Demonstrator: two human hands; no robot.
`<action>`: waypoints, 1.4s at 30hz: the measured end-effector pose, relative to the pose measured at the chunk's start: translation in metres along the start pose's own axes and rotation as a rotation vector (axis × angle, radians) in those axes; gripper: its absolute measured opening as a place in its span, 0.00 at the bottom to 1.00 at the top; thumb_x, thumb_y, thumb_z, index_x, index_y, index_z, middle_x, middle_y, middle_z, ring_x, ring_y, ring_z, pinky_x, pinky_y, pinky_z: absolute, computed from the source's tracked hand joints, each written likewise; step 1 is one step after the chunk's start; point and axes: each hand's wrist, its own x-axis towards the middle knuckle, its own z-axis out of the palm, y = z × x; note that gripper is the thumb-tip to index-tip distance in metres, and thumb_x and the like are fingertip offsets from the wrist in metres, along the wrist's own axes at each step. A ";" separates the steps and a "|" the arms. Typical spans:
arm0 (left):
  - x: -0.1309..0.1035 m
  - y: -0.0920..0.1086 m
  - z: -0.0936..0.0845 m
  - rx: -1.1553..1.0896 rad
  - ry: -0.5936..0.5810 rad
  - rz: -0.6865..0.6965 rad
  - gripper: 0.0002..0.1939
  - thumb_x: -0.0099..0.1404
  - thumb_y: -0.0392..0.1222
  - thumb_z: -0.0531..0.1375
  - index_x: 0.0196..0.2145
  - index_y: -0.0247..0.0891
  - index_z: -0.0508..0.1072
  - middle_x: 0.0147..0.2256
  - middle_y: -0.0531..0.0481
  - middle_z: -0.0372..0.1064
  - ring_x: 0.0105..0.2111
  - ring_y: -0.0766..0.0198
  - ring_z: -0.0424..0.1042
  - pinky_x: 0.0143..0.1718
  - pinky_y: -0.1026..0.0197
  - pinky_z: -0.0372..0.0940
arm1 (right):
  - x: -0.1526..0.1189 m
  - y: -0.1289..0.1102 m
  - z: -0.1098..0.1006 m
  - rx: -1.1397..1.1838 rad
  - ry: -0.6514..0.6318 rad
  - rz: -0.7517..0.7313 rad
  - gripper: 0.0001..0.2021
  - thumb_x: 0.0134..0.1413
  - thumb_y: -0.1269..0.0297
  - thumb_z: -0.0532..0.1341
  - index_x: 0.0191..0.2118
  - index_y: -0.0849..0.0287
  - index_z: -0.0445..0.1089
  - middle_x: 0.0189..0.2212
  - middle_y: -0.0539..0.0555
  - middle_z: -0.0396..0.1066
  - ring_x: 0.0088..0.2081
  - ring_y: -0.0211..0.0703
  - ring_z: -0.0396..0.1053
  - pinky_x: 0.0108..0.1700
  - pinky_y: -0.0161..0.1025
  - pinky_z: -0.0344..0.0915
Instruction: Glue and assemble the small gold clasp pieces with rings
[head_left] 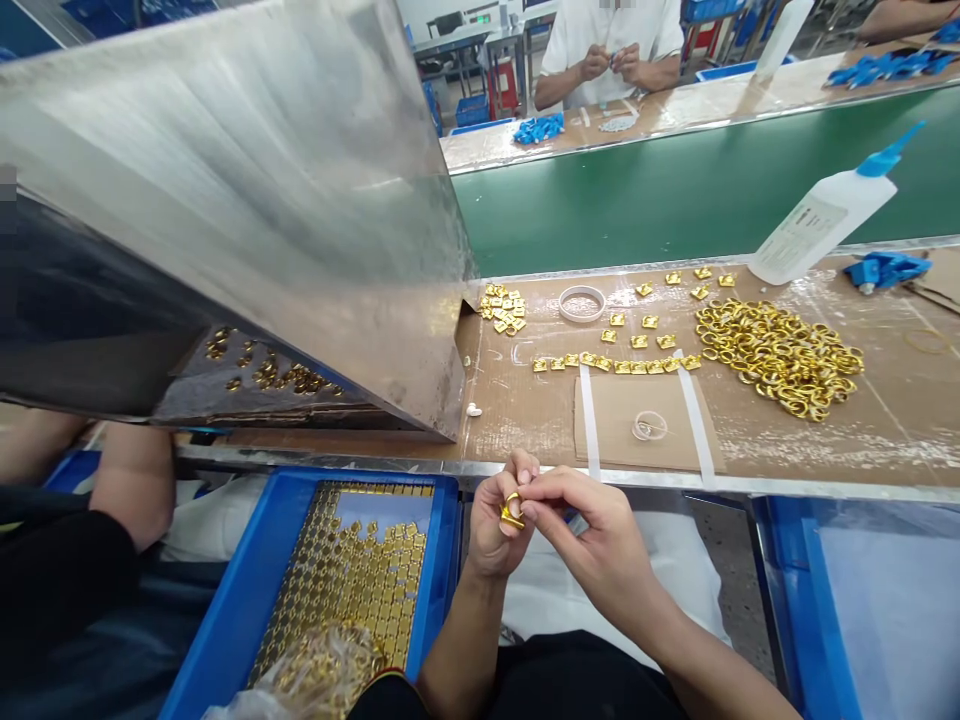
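Note:
In the middle of the view, just in front of the table edge, my left hand (491, 520) is closed on a gold ring (512, 512). From the right, my right hand (592, 520) pinches at the ring's rim with thumb and forefinger. Past my hands lies a cardboard sheet (619, 450) with two white tape strips and a small clear round piece (649, 426) on it. A row of square gold pieces (622, 366) runs along the sheet's far edge. To their right is a heap of gold rings (780, 355). More gold pieces (504, 308) lie near the metal panel.
A large slanted metal panel (337, 200) blocks the left side. A white bottle (814, 220) with a blue nozzle stands back right. A blue tray (442, 560) of gold pieces is at lower left. Behind the green belt (637, 205), a person in white (611, 40) handles something small.

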 end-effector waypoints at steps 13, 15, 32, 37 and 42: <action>-0.005 0.006 0.008 -0.173 0.020 -0.030 0.34 0.48 0.59 0.75 0.19 0.35 0.56 0.31 0.54 0.49 0.33 0.66 0.58 0.37 0.64 0.66 | 0.000 0.006 0.011 0.121 0.033 -0.038 0.08 0.68 0.62 0.63 0.37 0.56 0.77 0.32 0.53 0.77 0.34 0.43 0.76 0.39 0.38 0.75; -0.007 0.008 0.011 -0.211 0.052 -0.059 0.32 0.47 0.58 0.76 0.19 0.35 0.59 0.32 0.53 0.51 0.35 0.65 0.61 0.40 0.63 0.67 | 0.000 0.006 0.011 0.110 0.033 -0.079 0.06 0.69 0.65 0.63 0.38 0.56 0.77 0.33 0.53 0.77 0.35 0.43 0.76 0.41 0.38 0.75; -0.002 0.012 0.007 -0.339 0.024 -0.201 0.31 0.34 0.51 0.81 0.15 0.36 0.63 0.35 0.52 0.56 0.45 0.61 0.65 0.51 0.58 0.65 | 0.004 0.002 0.005 0.004 -0.003 -0.227 0.04 0.69 0.71 0.62 0.41 0.57 0.74 0.34 0.52 0.77 0.36 0.42 0.76 0.43 0.36 0.73; 0.007 0.015 0.012 -0.282 -0.064 -0.194 0.35 0.35 0.52 0.81 0.14 0.34 0.58 0.33 0.52 0.54 0.41 0.62 0.63 0.47 0.59 0.63 | 0.002 0.000 0.001 0.017 -0.006 -0.232 0.06 0.66 0.75 0.63 0.41 0.56 0.72 0.34 0.50 0.77 0.37 0.40 0.75 0.44 0.34 0.71; 0.006 0.010 0.016 -0.266 -0.063 -0.212 0.38 0.33 0.53 0.81 0.15 0.34 0.55 0.33 0.52 0.53 0.39 0.62 0.62 0.46 0.59 0.61 | 0.000 0.001 -0.004 0.049 -0.017 -0.203 0.08 0.65 0.77 0.62 0.40 0.56 0.72 0.35 0.50 0.76 0.36 0.39 0.74 0.43 0.32 0.71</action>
